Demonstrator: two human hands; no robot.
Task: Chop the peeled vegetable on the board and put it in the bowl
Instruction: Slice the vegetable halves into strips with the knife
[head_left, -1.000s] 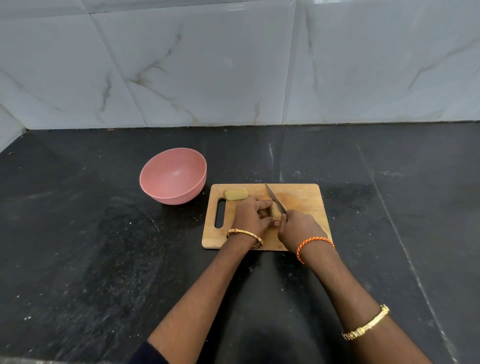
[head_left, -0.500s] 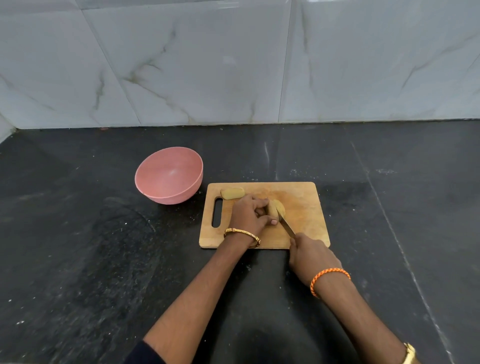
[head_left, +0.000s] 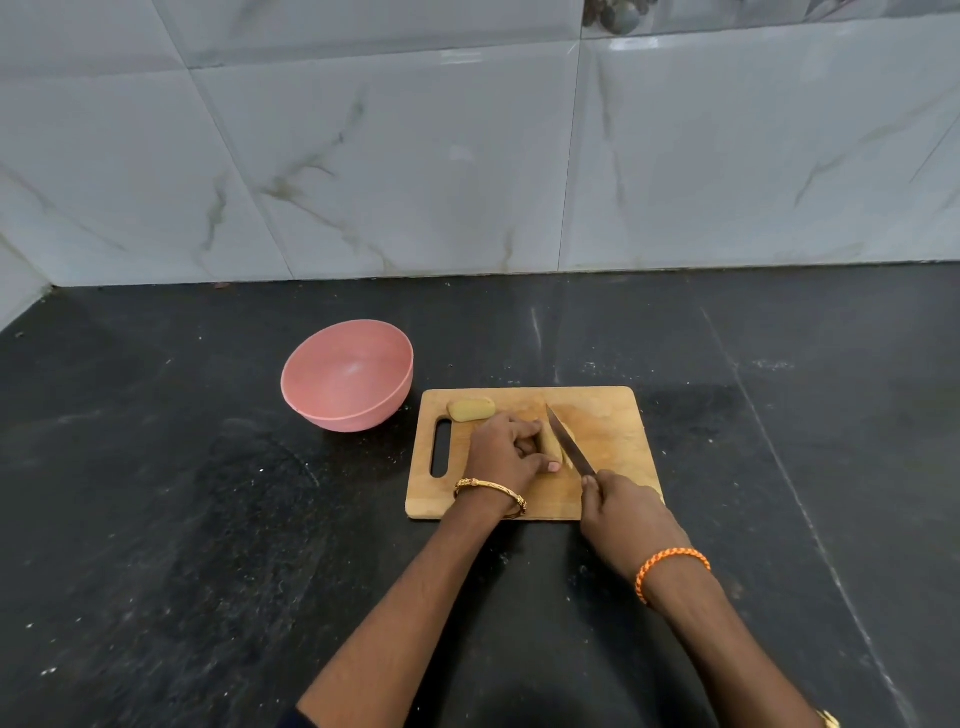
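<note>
A wooden cutting board lies on the black counter. My left hand grips a peeled pale-yellow vegetable piece at the board's middle, fingers curled over it. My right hand holds a knife by its handle at the board's near right edge. The blade lies against the right side of the held piece, tip pointing away from me. A second peeled piece rests at the board's far left corner. A pink bowl, with nothing in it, stands just left of the board.
The black stone counter stretches wide to the left, right and front of the board. A white marble-tiled wall closes the back. The board's handle slot faces left.
My right hand has pushed the knife forward along the piece, so the blade tip now reaches past it. My head has tilted up, showing more wall. My left hand keeps its hold.
</note>
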